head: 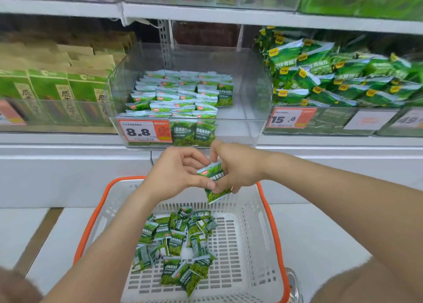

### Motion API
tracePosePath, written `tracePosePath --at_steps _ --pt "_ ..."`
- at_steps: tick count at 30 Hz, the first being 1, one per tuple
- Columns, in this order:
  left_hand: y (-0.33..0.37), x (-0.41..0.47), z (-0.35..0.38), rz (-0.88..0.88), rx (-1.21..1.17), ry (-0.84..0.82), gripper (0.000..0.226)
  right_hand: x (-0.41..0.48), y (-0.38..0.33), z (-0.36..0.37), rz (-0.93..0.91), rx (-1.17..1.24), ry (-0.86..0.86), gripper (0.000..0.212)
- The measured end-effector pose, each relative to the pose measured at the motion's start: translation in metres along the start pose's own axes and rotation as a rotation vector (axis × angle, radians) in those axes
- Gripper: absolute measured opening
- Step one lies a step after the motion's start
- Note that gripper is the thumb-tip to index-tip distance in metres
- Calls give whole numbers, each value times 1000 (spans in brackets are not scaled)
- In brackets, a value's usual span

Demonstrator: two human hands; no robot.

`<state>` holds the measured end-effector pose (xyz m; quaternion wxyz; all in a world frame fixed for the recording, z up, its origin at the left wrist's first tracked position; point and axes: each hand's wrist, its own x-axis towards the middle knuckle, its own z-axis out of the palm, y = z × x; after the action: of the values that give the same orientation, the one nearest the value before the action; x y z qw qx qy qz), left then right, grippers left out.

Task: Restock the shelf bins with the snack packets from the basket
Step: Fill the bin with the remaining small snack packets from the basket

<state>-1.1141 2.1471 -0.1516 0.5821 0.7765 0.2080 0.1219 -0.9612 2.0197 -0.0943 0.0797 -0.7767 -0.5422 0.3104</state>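
A white basket with an orange rim sits low in front of me, holding a loose heap of several small green snack packets. Above it, my left hand and my right hand meet around a small stack of green packets, both pinching it with curled fingers. Straight ahead on the shelf stands a clear plastic bin with rows of the same green packets filling its left part. The bin's right part shows bare floor.
An 8.8 price tag is on the bin's front. Left of it stand green and brown boxes. To the right, a bin of larger green bags carries a 15.8 tag. Another shelf runs overhead.
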Motion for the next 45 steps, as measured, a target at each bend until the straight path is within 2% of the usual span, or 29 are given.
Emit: tracePosePath --at_steps 2,4,7,10,12,14,16,19,21,23,26,30,33,36,42,45 --pt "5 -2 -3 12 -12 -23 60 -4 0 -4 -43 4 38 66" --pt "11 -2 -4 45 1 -26 64 -5 -1 -7 -86 -98 98 64" --pt "18 0 -4 99 -3 -13 63 -6 -3 -13 -128 -264 185 52" --pt "30 -2 -6 132 21 4 59 -11 -10 -21 -175 -283 215 42" --pt "39 -2 -10 147 12 15 52 -16 -15 -33 -204 -185 210 36" --pt "50 -2 -14 219 -41 90 36 -24 -19 -46 -199 94 210 31" --pt "61 0 -13 341 -44 248 31 -25 -17 -59 -194 395 252 32" --pt "71 7 -11 466 190 606 25 -18 -14 -73 -215 641 409 48" --pt "70 16 -13 528 352 741 13 -7 -11 -78 -199 660 573 46" --pt "65 28 -18 547 532 734 6 10 -6 -82 -129 525 733 46" --pt "61 40 -22 489 799 665 12 43 3 -85 65 309 857 48" --pt "66 43 -22 330 800 682 17 75 3 -94 403 120 752 45" --pt "63 44 -24 278 847 671 24 96 5 -102 518 130 637 61" --pt "63 44 -26 276 854 675 33 113 8 -108 570 108 584 69" --pt "68 41 -27 221 934 626 37 137 8 -110 574 50 541 53" --pt "72 41 -29 235 927 591 38 142 11 -111 598 146 620 71"
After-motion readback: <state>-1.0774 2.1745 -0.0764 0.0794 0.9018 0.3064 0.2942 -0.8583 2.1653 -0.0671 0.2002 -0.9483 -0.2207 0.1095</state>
